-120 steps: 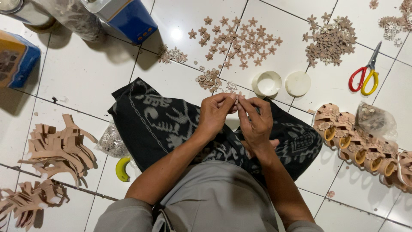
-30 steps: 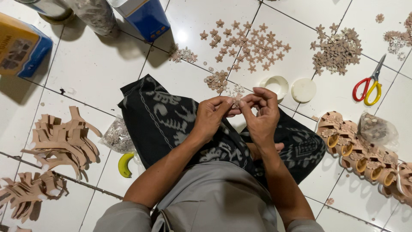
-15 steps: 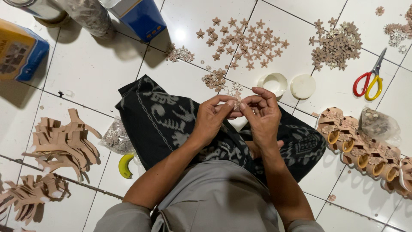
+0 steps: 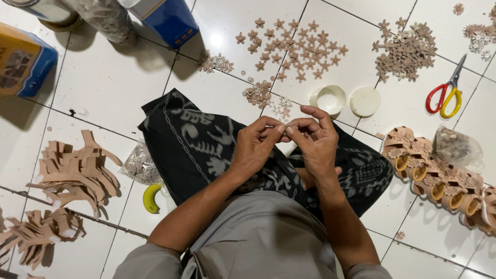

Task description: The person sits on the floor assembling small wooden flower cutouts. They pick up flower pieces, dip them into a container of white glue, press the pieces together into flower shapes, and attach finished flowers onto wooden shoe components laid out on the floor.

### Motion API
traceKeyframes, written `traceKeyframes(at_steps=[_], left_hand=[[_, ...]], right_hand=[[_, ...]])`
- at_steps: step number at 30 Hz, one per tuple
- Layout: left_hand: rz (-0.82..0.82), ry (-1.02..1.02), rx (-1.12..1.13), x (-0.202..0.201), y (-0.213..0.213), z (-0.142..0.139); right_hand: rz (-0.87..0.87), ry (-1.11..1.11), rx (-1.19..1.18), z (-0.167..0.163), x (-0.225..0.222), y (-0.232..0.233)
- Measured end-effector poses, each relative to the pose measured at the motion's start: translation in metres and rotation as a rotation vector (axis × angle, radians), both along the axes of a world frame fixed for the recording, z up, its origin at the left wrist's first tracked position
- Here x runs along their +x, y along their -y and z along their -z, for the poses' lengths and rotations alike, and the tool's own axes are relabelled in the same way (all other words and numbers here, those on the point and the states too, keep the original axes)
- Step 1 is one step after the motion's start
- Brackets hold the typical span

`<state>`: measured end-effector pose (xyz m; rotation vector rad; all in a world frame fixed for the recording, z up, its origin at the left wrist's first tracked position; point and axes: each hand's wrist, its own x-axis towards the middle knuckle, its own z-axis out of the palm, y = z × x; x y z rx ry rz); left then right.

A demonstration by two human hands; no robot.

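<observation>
Left hand [image 4: 257, 143] and right hand [image 4: 314, 140] pinch one small flower piece [image 4: 285, 125] between fingertips, above dark patterned cloth [image 4: 206, 144]. White lid [image 4: 330, 99] just beyond; scissors [image 4: 444, 95] well apart.

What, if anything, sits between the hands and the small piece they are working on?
Nothing visible. The left hand and right hand meet fingertip to fingertip over the dark patterned cloth, pinching a small piece directly. The piece is mostly hidden by the fingers.

Piece pinched between hands' fingertips [image 4: 283, 129] too small to identify; yellow-blue box [image 4: 23, 62] cut by left edge.
</observation>
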<state>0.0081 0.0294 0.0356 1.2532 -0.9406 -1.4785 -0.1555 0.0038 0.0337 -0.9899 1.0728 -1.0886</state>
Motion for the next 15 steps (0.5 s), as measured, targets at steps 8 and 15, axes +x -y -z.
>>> traceKeyframes(at_steps=[8,15], left_hand=[[-0.010,-0.069,0.034,0.001,-0.001,0.010],[-0.022,-0.288,0.132,0.006,0.003,0.026]], right_hand=[[-0.038,-0.059,0.053,0.005,-0.005,-0.003],[-0.026,0.075,0.074,0.014,-0.011,0.000]])
